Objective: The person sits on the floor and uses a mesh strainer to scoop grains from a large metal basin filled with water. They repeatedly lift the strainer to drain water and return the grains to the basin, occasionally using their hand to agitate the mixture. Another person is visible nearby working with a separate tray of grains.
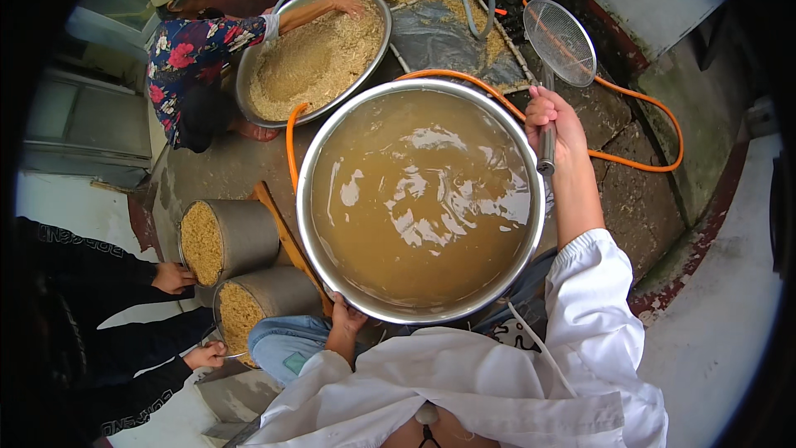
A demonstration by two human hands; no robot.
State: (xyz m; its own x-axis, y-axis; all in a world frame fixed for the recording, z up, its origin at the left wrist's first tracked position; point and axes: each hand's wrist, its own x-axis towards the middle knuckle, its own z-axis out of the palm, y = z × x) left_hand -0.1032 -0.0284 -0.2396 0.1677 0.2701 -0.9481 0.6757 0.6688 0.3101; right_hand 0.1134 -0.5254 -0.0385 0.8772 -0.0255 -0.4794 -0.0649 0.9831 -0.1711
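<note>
A large metal basin (308,224) of cloudy brown water stands right in front of me, with light glinting off its rippled surface. My left hand (347,315) grips its near-left rim; the basin partly hides the fingers. Raised above the far-right rim, my right hand (557,120) is closed round the metal handle of a mesh skimmer (560,41). The skimmer's round mesh head points away from me, past the basin, and nothing shows in it.
At far left, a person in a floral top reaches into a metal basin (383,12) of soaked grain. Another person's hands hold two grain-filled metal buckets (249,236). An orange hose (672,137) and grey hose (464,0) cross the wet ground near a dark sheet (427,37).
</note>
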